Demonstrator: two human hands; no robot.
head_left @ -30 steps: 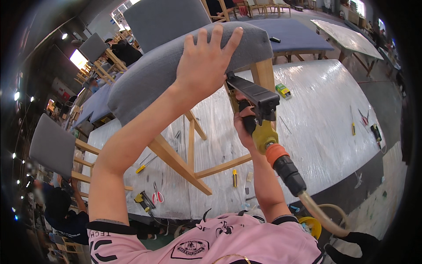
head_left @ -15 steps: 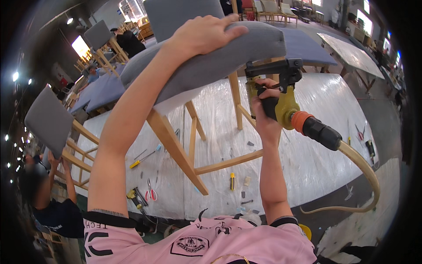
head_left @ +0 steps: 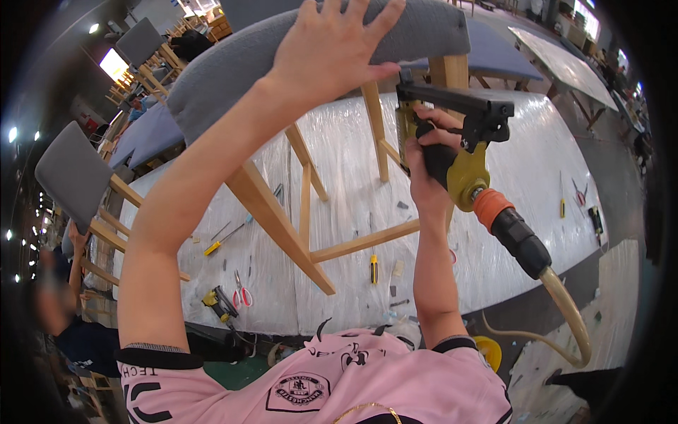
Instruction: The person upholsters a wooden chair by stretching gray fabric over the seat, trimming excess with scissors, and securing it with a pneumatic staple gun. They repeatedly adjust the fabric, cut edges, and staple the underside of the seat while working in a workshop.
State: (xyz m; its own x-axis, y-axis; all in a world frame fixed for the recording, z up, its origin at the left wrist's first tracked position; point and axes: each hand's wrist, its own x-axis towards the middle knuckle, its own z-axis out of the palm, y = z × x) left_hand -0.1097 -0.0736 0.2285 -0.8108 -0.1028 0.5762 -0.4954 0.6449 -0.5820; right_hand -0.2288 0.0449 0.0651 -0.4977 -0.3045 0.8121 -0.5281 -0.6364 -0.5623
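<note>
A grey upholstered chair with pale wooden legs stands tilted over the table in front of me. My left hand lies on its grey seat with the fingers spread. Wrapped round the grip of a pneumatic staple gun is my right hand. The gun has a yellow-green body, a black head and an orange hose coupling. Its nose is close under the seat's edge, near a chair leg; whether it touches the chair I cannot tell.
Plastic film covers the worktable. On it lie yellow-handled screwdrivers, red-handled pliers and another staple gun. An air hose hangs at the right. A co-worker handles another grey chair at the left.
The chair has tipped, showing more of the seat's broad grey face. My left hand has moved slightly, its fingers spreading wider. The staple gun has turned a little, staying in my right hand.
</note>
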